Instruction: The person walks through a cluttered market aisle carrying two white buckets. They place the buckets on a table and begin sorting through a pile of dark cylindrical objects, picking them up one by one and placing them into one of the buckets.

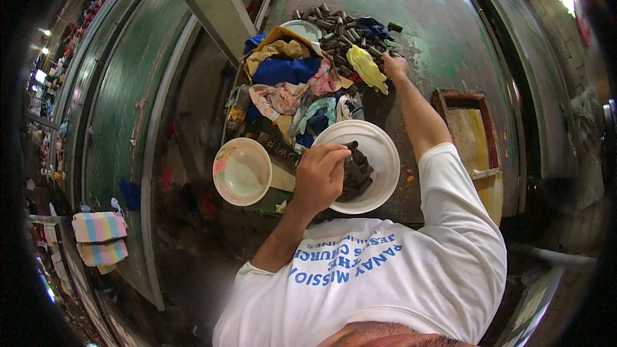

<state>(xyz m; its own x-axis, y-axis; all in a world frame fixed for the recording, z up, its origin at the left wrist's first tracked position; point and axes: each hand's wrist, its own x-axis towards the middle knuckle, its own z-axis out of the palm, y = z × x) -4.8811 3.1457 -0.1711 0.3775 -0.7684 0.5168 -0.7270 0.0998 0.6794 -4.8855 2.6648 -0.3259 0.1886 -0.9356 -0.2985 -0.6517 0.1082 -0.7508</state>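
Note:
My left hand (321, 177) is over the white basin (388, 173), its fingers bent together. A short dark cylinder (351, 145) shows at its fingertips and appears to be pinched there. More dark cylinders (357, 177) lie inside the basin. Farther off, my right hand (394, 66) reaches to the right edge of a heap of dark cylinders (331, 29). Its fingertips point into the heap, and what they touch is hidden. Just left of that hand lies a crumpled yellow cloth (366, 67).
A carton (283, 33) overflows with mixed cloth scraps left of the heap. A flowered bowl (225, 183) stands left of the basin. A wooden frame (459, 99) lies at the right. A metal post (212, 9) rises at the upper left, beside a green conveyor belt (128, 103).

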